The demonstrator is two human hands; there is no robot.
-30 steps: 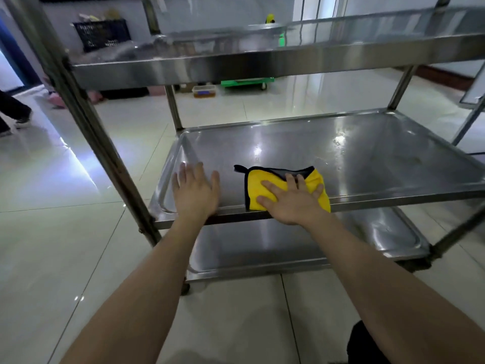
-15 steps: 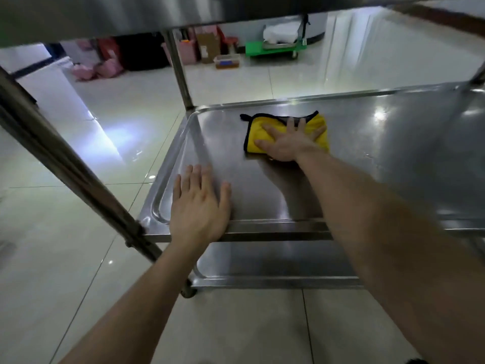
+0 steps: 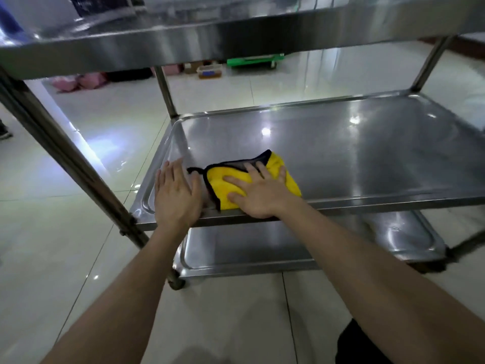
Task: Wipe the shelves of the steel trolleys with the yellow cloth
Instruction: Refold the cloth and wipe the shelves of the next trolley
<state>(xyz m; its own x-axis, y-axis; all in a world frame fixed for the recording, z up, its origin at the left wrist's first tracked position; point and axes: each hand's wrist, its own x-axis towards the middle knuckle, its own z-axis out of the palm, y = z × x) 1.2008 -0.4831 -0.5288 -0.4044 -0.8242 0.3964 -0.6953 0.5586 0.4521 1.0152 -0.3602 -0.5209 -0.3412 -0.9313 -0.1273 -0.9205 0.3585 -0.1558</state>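
Note:
The yellow cloth (image 3: 225,190) with a dark edge lies on the middle shelf (image 3: 354,158) of the steel trolley, near its front rim. My right hand (image 3: 258,193) presses flat on the cloth with fingers spread. My left hand (image 3: 175,194) rests flat on the shelf's front left corner, just left of the cloth. The top shelf (image 3: 236,40) hangs overhead and the bottom shelf (image 3: 288,248) shows below.
A slanted steel post (image 3: 65,158) runs down at left to the trolley's front corner. A castor (image 3: 177,282) sits under the bottom shelf. On the glossy tiled floor behind are a green cart (image 3: 254,60), a small plastic box (image 3: 211,72) and pink bags (image 3: 78,82).
My right hand has pulled the cloth back from the far left part of the shelf to the front rim. The left hand stayed on the front left corner.

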